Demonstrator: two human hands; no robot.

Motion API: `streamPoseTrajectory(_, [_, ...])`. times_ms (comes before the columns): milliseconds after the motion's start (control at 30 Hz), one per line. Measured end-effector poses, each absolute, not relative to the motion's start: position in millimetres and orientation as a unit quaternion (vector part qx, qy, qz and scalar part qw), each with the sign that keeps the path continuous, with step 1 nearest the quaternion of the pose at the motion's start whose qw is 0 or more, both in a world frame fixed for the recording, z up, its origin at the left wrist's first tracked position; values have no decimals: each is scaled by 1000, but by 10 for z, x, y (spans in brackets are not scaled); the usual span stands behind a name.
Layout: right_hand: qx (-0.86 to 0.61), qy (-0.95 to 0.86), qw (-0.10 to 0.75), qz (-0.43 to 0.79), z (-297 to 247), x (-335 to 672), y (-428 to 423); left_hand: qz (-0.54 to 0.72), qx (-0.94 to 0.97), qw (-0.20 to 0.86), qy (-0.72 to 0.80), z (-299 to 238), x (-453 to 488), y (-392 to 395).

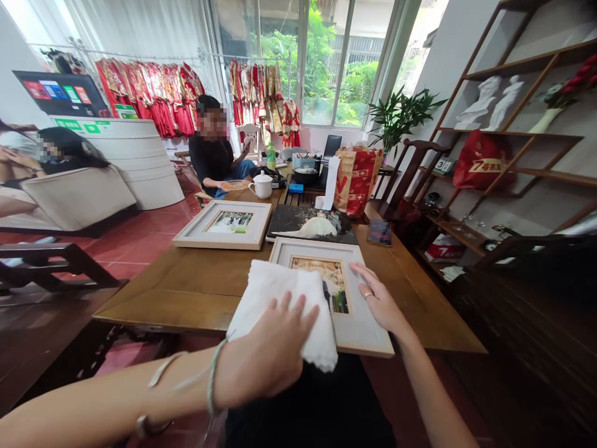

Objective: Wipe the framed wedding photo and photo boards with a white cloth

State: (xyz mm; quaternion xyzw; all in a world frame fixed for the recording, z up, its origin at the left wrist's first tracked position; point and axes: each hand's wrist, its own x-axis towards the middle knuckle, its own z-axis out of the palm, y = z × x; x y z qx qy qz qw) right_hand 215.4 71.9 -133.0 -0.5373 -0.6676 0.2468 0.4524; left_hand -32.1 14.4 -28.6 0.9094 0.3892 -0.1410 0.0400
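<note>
A framed photo (368,336) with a pale wooden edge and a white mat lies at the near edge of the table, tilted slightly towards me. Over its left part is spread a folded white cloth (265,286), hanging past the frame's near-left edge. My left hand (275,339) lies on the cloth, fingers spread and pressing down on it. On the frame's right side rests my right hand (380,302), its fingers stretched across the mat and a ring on one finger. The cloth hides part of the photo.
Further back on the wooden table (186,286) lie another framed photo (233,222) and a dark photo panel (317,224). A white lidded cup (262,185), a red paper bag (357,183) and a phone-like object (379,232) stand or lie beyond. A person (212,149) sits across the table.
</note>
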Motion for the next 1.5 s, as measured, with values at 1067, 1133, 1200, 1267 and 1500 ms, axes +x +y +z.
streamPoseTrajectory(1067, [-519,-674,462,250,-1457,2018,763,25,979,156,127,-516,-201,343])
streamPoseTrajectory(1133, [-520,-675,460,249,-1437,1997,750,13,978,168,122,-388,-271,235])
streamPoseTrajectory(1200, [-523,-675,457,247,-1422,1988,742,-4,976,168,142,-279,-333,193])
streamPoseTrajectory(1267, [-526,-677,454,244,-1413,1992,735,-14,971,153,184,-214,-400,190])
streamPoseTrajectory(1500, [-533,-671,455,245,-1344,2056,698,8,921,19,390,-276,-850,412])
